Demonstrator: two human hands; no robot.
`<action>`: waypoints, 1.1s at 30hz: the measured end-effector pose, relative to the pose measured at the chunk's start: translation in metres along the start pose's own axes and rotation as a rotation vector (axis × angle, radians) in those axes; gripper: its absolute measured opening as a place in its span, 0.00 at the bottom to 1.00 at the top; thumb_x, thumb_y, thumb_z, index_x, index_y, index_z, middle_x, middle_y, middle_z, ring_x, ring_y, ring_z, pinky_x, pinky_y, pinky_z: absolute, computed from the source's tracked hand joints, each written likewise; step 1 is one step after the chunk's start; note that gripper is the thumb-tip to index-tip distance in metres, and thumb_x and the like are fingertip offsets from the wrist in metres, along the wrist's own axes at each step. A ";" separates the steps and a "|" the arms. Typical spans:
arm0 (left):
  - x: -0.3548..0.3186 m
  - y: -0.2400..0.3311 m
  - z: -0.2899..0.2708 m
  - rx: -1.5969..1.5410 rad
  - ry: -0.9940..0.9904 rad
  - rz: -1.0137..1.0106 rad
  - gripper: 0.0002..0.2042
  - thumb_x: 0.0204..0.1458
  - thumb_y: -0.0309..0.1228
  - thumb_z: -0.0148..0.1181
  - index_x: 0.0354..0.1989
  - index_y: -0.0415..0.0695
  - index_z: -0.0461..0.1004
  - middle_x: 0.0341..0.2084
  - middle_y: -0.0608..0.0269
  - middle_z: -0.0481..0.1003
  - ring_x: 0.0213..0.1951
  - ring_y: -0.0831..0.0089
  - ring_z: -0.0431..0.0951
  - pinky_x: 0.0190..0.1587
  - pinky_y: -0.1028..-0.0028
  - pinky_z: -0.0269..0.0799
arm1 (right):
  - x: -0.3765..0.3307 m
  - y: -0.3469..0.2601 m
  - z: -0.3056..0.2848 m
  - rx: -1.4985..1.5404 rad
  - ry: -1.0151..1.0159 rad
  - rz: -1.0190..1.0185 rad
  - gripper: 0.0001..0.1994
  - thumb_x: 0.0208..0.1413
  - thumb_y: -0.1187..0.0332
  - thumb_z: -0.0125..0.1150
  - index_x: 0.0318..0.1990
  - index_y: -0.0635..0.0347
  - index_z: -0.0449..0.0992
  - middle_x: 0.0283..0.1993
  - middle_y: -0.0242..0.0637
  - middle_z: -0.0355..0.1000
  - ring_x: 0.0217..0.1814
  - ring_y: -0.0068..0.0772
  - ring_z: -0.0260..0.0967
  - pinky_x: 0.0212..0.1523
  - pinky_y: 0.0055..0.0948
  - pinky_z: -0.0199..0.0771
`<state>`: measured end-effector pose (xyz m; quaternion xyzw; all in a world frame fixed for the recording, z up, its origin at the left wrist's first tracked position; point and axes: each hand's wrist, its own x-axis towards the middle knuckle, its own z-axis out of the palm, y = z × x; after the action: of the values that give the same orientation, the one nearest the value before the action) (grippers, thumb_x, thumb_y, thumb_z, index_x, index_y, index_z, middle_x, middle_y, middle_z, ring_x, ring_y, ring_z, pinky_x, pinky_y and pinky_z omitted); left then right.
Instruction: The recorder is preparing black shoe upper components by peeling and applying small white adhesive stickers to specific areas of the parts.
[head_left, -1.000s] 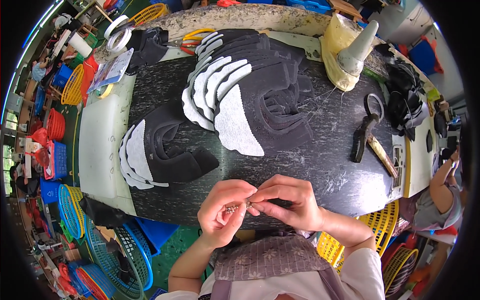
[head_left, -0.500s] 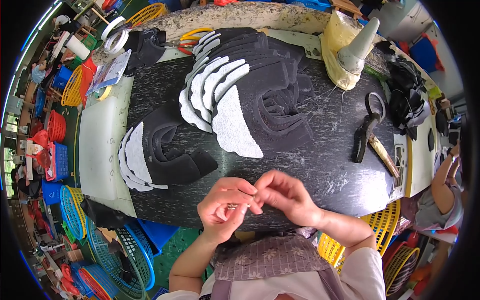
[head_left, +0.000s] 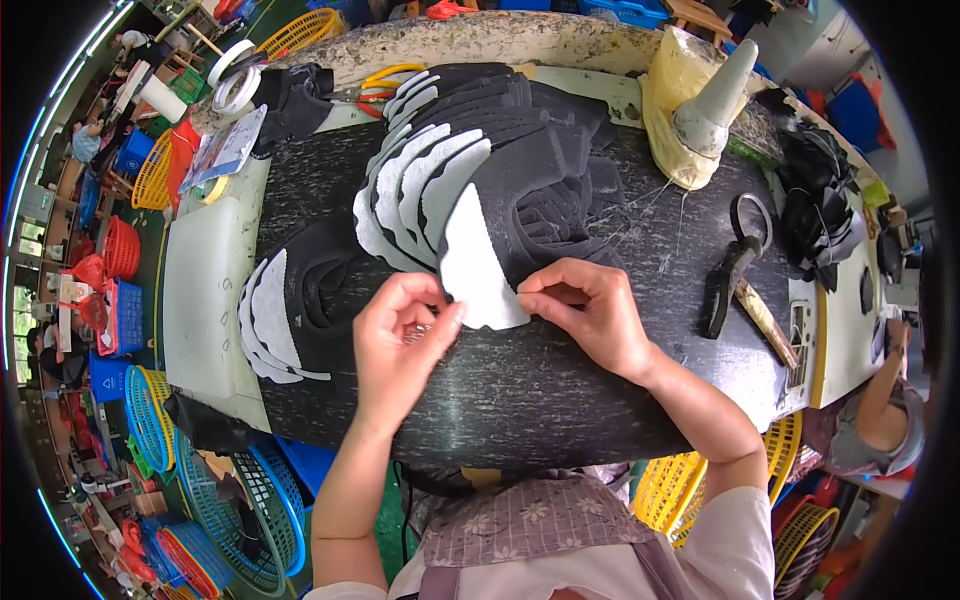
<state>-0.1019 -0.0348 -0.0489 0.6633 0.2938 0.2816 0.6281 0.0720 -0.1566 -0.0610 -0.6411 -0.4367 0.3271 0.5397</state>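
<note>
A stack of black shoe uppers (head_left: 545,165) with white-backed scalloped ends fans across the middle of the dark worktop. My left hand (head_left: 400,335) pinches the left edge of the nearest upper's white end (head_left: 480,275) between thumb and fingers. Small shiny metal pieces (head_left: 416,333) lie in the curled fingers of that hand; their kind is too small to make out. At the opposite edge of the same white end, my right hand (head_left: 590,312) is closed, thumb against fingertips. A smaller pile of similar uppers (head_left: 270,315) sits to the left, partly behind my left hand.
A hammer (head_left: 765,315) and a dark-handled tool with a ring (head_left: 735,265) rest at the right. Behind them stands a yellow-wrapped pot (head_left: 668,110) with a pale cone. Orange-handled pliers (head_left: 385,80) lie at the back. A white board (head_left: 200,300) borders the left side.
Both hands, which were together near the front edge, have moved forward and apart. They now grip the nearest upper's white end from either side.
</note>
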 end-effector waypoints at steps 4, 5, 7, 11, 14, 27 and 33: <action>0.004 -0.001 0.029 0.169 -0.189 -0.161 0.07 0.50 0.27 0.61 0.33 0.36 0.73 0.21 0.66 0.74 0.16 0.83 0.69 0.18 0.84 0.64 | 0.000 0.007 -0.003 0.139 -0.032 0.053 0.07 0.50 0.75 0.62 0.37 0.67 0.76 0.35 0.33 0.75 0.36 0.21 0.73 0.38 0.19 0.75; 0.004 -0.002 0.031 0.168 -0.192 -0.159 0.07 0.50 0.27 0.61 0.33 0.36 0.73 0.21 0.66 0.74 0.16 0.83 0.69 0.18 0.84 0.64 | -0.002 0.007 -0.005 0.183 -0.019 0.072 0.07 0.50 0.76 0.62 0.37 0.67 0.76 0.36 0.34 0.75 0.37 0.21 0.73 0.39 0.19 0.75; 0.001 -0.002 0.032 -0.180 -0.047 -0.264 0.08 0.50 0.29 0.60 0.31 0.36 0.73 0.21 0.65 0.73 0.14 0.82 0.68 0.15 0.82 0.61 | -0.006 0.000 -0.010 0.226 -0.003 0.091 0.08 0.50 0.76 0.62 0.38 0.68 0.76 0.36 0.35 0.75 0.37 0.21 0.73 0.39 0.19 0.75; -0.022 0.015 0.019 -0.377 0.038 -0.364 0.05 0.48 0.22 0.60 0.33 0.35 0.73 0.22 0.63 0.74 0.16 0.82 0.69 0.13 0.83 0.59 | -0.017 -0.026 -0.013 0.391 -0.037 0.149 0.06 0.49 0.80 0.61 0.36 0.68 0.76 0.36 0.35 0.75 0.38 0.23 0.73 0.42 0.20 0.74; -0.036 0.015 0.018 -0.377 0.029 -0.351 0.05 0.48 0.21 0.61 0.33 0.36 0.73 0.23 0.63 0.74 0.17 0.82 0.69 0.15 0.83 0.60 | -0.018 -0.034 -0.010 0.200 -0.137 -0.135 0.07 0.47 0.80 0.62 0.35 0.62 0.78 0.35 0.33 0.72 0.36 0.19 0.71 0.33 0.17 0.73; -0.054 0.018 0.018 -0.280 -0.028 -0.249 0.07 0.48 0.21 0.61 0.35 0.36 0.74 0.24 0.67 0.75 0.21 0.85 0.71 0.21 0.83 0.65 | -0.027 -0.032 0.004 0.072 -0.076 -0.242 0.09 0.38 0.78 0.69 0.31 0.57 0.80 0.33 0.30 0.67 0.34 0.24 0.66 0.38 0.23 0.69; -0.051 0.015 0.020 -0.309 -0.078 -0.041 0.15 0.45 0.15 0.60 0.43 0.31 0.70 0.33 0.59 0.76 0.34 0.75 0.77 0.39 0.76 0.75 | -0.031 -0.042 0.006 0.462 -0.116 0.082 0.09 0.43 0.80 0.67 0.25 0.63 0.70 0.31 0.29 0.69 0.35 0.18 0.67 0.39 0.22 0.70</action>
<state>-0.1204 -0.0868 -0.0352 0.5629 0.2357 0.2846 0.7393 0.0451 -0.1807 -0.0231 -0.4980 -0.3541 0.4761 0.6324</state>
